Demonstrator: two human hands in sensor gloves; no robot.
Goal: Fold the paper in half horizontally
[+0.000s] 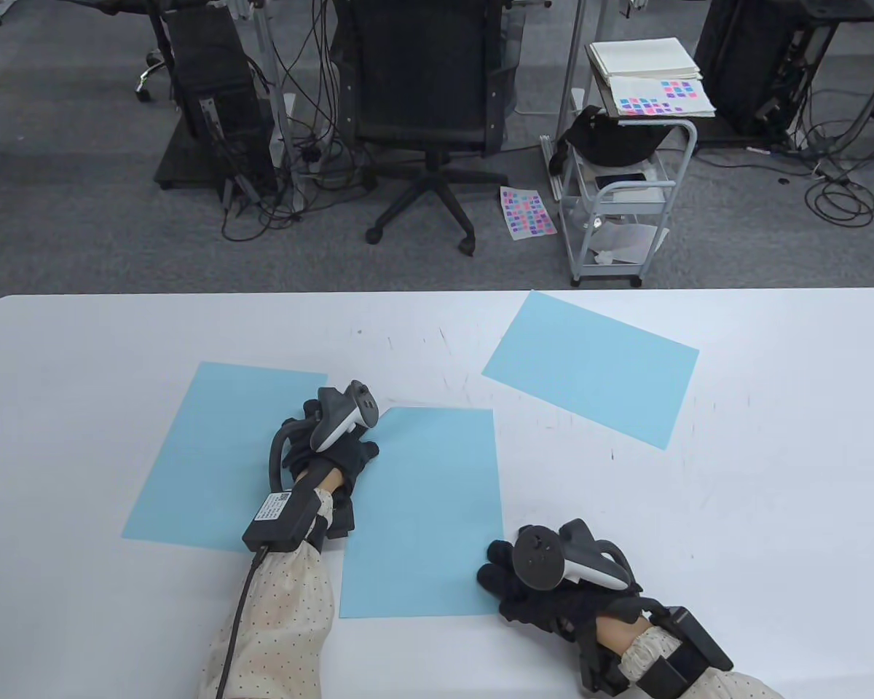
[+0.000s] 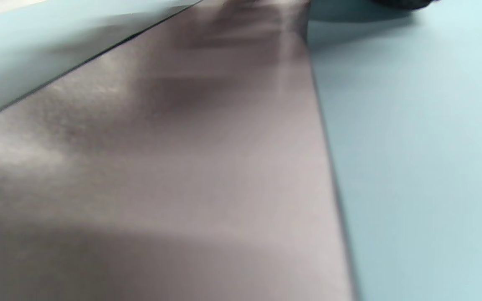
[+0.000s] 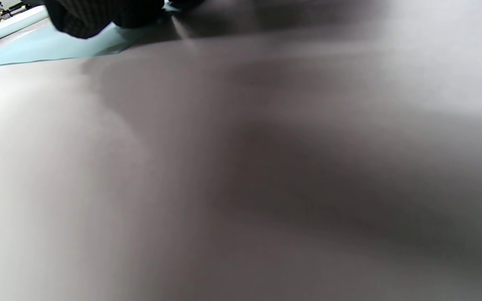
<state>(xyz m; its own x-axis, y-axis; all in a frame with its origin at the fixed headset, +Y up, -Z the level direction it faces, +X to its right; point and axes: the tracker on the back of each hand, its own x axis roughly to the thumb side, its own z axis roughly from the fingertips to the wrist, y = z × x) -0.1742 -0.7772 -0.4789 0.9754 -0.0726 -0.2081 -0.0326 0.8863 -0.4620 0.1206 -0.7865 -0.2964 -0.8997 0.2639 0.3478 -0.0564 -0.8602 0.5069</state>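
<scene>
**Two sheets under one hand, and a corner that may slip**

The middle sheet (image 1: 422, 510) lies flat on the white counter (image 1: 772, 510), between the left sheet (image 1: 211, 451) and the angled sheet (image 1: 593, 364), which sits well apart from it toward the counter's far edge. The left hand (image 1: 328, 444) rests at the middle sheet's far left corner, right where that sheet meets the left sheet; whether its fingers pinch the corner or only press on it cannot be told, since the tracker hides them. The right hand (image 1: 546, 582) sits at the middle sheet's near right corner, fingers curled low against the counter, touching the paper's edge; a true pinch is not visible here either.

The main risk, as I judge it, is the left hand catching both sheets at once, because their edges lie so close there, and dragging the left sheet along. A second risk is the two hands working diagonal corners: lifting unevenly would skew the sheet, so the edges would not meet and the crease would run crooked. Smooth paper on a smooth counter may also slide rather than lift.
</scene>
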